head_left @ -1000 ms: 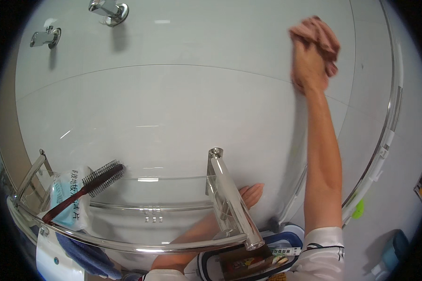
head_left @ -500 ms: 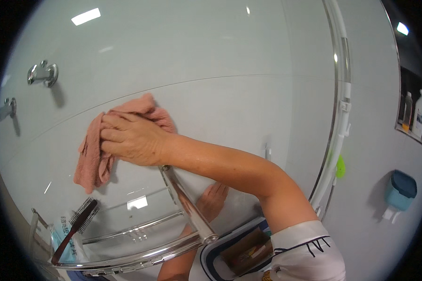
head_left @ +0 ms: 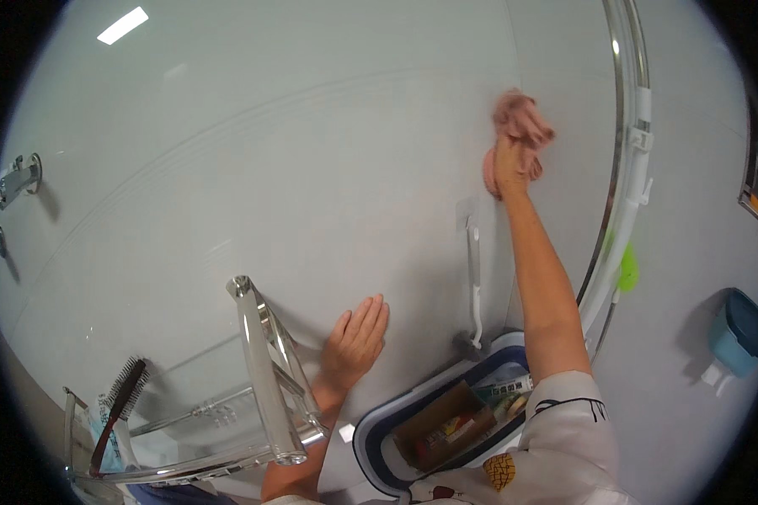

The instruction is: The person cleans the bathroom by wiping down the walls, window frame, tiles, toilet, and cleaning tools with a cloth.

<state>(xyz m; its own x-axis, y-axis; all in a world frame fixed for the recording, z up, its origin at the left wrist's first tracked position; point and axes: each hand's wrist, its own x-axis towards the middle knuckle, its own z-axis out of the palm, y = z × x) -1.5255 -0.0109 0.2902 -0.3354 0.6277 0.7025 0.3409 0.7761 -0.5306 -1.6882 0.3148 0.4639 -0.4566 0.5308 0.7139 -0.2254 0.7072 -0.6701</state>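
Note:
My right hand (head_left: 514, 167) grips a crumpled pink cloth (head_left: 524, 122) against the glossy pale wall, close to the corner at the right. Part of the cloth hangs over and beside the fingers, and motion blurs it somewhat. Lower down, my left hand (head_left: 355, 345) rests flat on the wall (head_left: 337, 194) with its fingers stretched out and nothing in it. That forearm passes behind the end of a chrome rack (head_left: 261, 370).
On the rack's left end stand a dark hairbrush (head_left: 122, 404) and a pale blue packet (head_left: 118, 446). A white-handled brush (head_left: 475, 278) hangs on the wall above a blue-and-white tub (head_left: 379, 429) holding a cardboard box (head_left: 429, 421). Chrome fittings (head_left: 21, 181) jut out at left; a blue holder (head_left: 737, 332) hangs at right.
My right hand has swept the pink cloth from the left part of the wall to the upper right. My left hand, partly hidden before, now shows fully. The view has shifted somewhat.

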